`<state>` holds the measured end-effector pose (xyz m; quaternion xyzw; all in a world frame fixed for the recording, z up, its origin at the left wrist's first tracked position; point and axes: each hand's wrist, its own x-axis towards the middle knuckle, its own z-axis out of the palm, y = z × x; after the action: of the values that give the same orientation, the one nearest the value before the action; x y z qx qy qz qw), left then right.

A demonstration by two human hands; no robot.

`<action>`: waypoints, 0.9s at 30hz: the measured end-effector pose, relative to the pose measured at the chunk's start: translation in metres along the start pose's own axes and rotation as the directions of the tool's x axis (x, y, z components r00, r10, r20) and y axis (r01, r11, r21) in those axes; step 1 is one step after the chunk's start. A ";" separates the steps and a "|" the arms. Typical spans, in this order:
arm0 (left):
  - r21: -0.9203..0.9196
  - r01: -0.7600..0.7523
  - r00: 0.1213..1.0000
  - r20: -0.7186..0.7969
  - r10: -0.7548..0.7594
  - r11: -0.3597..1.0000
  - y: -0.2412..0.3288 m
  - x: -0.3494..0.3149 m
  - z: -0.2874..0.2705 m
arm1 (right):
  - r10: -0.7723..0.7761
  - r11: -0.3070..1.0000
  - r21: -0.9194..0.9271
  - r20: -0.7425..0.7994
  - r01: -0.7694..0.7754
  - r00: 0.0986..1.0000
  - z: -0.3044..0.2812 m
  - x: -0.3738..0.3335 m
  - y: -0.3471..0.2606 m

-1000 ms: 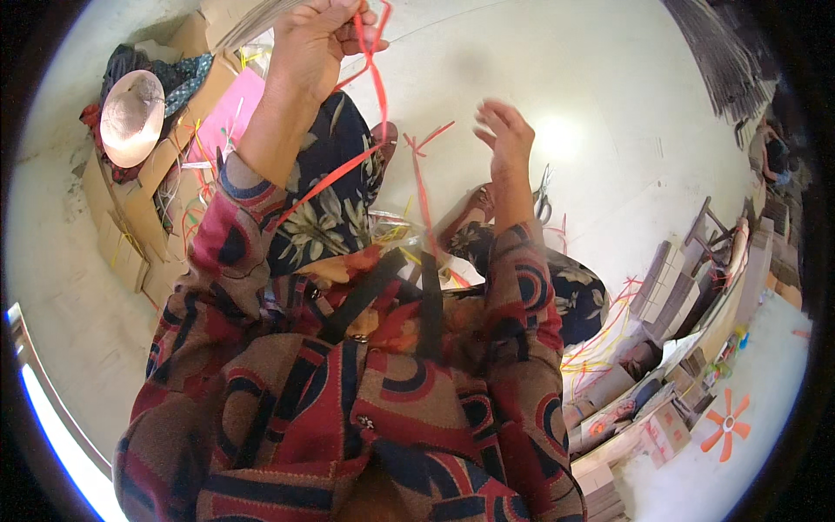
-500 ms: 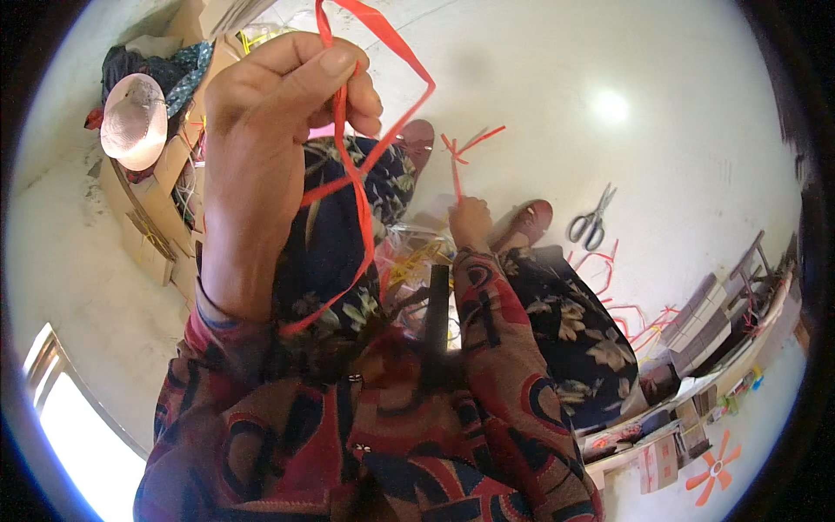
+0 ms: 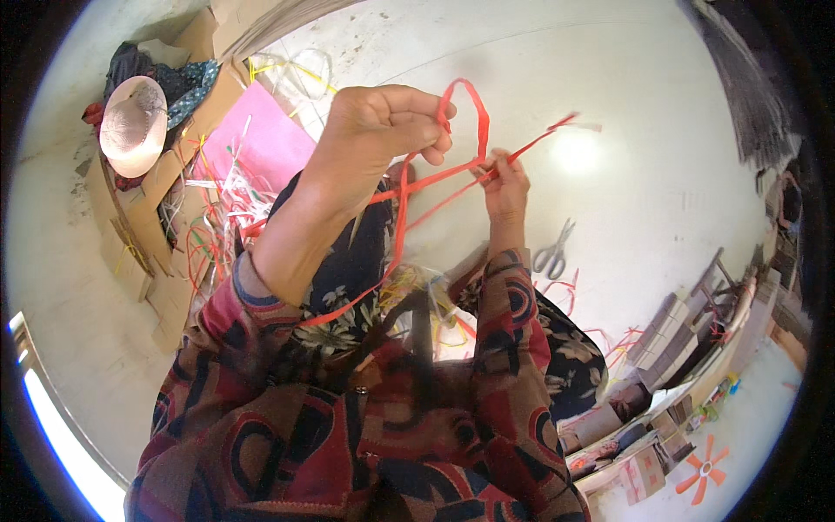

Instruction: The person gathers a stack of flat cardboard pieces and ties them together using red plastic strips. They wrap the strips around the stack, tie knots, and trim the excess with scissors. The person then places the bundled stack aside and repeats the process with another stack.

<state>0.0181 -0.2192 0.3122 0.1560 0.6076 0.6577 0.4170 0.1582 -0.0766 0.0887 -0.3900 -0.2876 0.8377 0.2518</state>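
A long red plastic strap (image 3: pixel 484 129) loops up from my left hand (image 3: pixel 383 130), which pinches it between thumb and fingertips. Below that loop the strap crosses itself, and one length trails down across my patterned trousers. To the right, my right hand (image 3: pixel 505 181) is closed on another red stretch beside the loop. A red end sticks out past its fingers to the upper right and looks frayed or split at the tip. Whether both hands hold one continuous strap I cannot tell.
Black-handled scissors (image 3: pixel 554 252) lie on the pale floor right of my right forearm. A pink sheet (image 3: pixel 258 135) with white and red strap scraps is at left, near cardboard (image 3: pixel 161 196) and a light hat (image 3: pixel 133 124). Wooden pieces (image 3: pixel 665 326) stand at lower right.
My right hand has risen from low between my knees, with its red strap, to beside my left hand. My left hand has shifted right and down with its loop.
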 end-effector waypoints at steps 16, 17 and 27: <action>0.051 -0.064 0.957 0.287 0.047 0.997 -0.002 -0.027 0.053 | -0.262 0.806 -0.495 0.196 0.326 0.945 0.102 -0.166 -0.158; -0.026 -0.038 0.939 0.342 0.044 0.999 -0.007 -0.027 0.060 | -0.244 0.816 -0.495 0.175 0.299 0.954 0.095 -0.170 -0.163; 0.107 0.010 0.895 0.443 -0.056 0.994 0.001 -0.033 0.070 | -0.118 0.964 -0.213 0.190 0.158 0.975 0.071 -0.168 -0.178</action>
<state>0.0874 -0.1972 0.3384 0.3129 0.5313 0.5657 0.5475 0.2320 -0.0793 0.3329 -0.3195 -0.4291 0.8109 0.2372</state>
